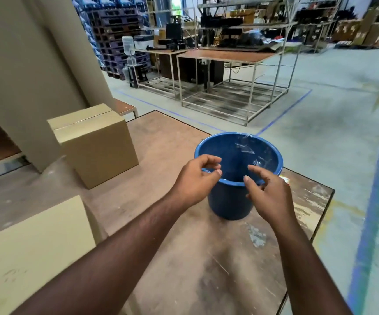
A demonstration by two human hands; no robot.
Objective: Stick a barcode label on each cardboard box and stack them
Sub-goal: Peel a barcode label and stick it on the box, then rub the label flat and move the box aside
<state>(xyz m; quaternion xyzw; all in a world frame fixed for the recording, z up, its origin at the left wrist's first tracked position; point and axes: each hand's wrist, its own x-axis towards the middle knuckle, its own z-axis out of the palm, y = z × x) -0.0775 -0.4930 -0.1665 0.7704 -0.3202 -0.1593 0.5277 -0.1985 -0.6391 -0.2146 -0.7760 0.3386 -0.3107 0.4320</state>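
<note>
A closed cardboard box (97,146) stands on the worn wooden table (184,258), to the left at the back. A second, larger cardboard box (31,246) fills the near left corner. I see no barcode label on either one. Both hands hover over the near rim of a blue bucket (272,153) at the table's right. My left hand (193,180) has its fingers loosely curled toward the thumb, with nothing visible in them. On my right hand (268,194) the index finger and thumb are spread apart, holding nothing I can see. Clear film scraps (245,148) cling inside the bucket.
A tall beige cardboard panel (24,64) rises behind the boxes at the left. The table's right edge drops to a concrete floor with blue tape lines (375,201). Metal-frame work tables (227,57) and pallet stacks stand farther back.
</note>
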